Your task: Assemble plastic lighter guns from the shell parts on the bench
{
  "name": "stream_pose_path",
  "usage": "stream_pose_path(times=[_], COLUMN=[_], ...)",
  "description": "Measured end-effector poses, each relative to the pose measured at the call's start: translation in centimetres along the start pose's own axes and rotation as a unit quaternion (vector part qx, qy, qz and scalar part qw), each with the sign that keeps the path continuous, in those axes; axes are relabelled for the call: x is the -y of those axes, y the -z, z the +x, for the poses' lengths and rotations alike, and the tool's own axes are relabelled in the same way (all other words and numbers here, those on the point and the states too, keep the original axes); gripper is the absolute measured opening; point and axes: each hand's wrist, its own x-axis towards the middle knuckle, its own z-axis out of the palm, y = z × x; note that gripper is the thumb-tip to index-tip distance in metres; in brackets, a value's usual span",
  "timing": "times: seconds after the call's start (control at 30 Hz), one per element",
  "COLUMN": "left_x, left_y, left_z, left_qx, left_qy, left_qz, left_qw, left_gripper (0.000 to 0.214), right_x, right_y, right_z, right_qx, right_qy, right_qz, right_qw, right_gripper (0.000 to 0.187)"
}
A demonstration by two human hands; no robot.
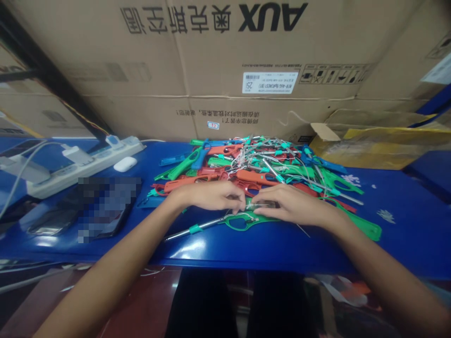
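My right hand [287, 202] is closed on a small clear fuel tank [263, 204], its fingers bent over the top. At the tank's left end my left hand [220, 195] has its fingertips curled together; what they pinch is too small to make out. Just below both hands a green gas lighter shell [241, 223] lies on the table with a loop-shaped trigger opening and thin white wires. Its metal barrel [179, 232], with a teal collar, points left. The green handle [368, 227] of a shell shows to the right, past my right wrist.
Behind my hands lies a heap of lighter parts [259, 176] in green, orange and blue. On the left are a power strip [88, 162], a white earbud case [125, 163] and dark phones [116, 211]. Cardboard boxes [211, 80] stand behind; small white pieces [385, 216] lie right.
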Motion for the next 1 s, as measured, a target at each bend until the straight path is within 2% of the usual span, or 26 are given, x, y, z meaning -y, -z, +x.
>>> stream_pose_path(times=[0.33, 0.73, 1.0], left_x=[0.13, 0.09, 0.28], left_y=[-0.1, -0.21, -0.09], left_z=[0.16, 0.16, 0.19], left_qx=[0.001, 0.0, 0.01], left_qy=[-0.007, -0.008, -0.009], left_qz=[0.001, 0.011, -0.005], left_qw=[1.0, 1.0, 1.0], left_gripper=[0.019, 0.017, 0.017], right_x=[-0.14, -0.07, -0.48], right_y=[-0.13, -0.2, -0.25], right_z=[0.05, 0.07, 0.01], right_qx=[0.007, -0.02, 0.0], right_qy=[0.0, 0.004, 0.029], right_qz=[0.01, 0.013, -0.002], right_qw=[1.0, 1.0, 1.0], right_gripper=[0.027, 0.026, 0.031])
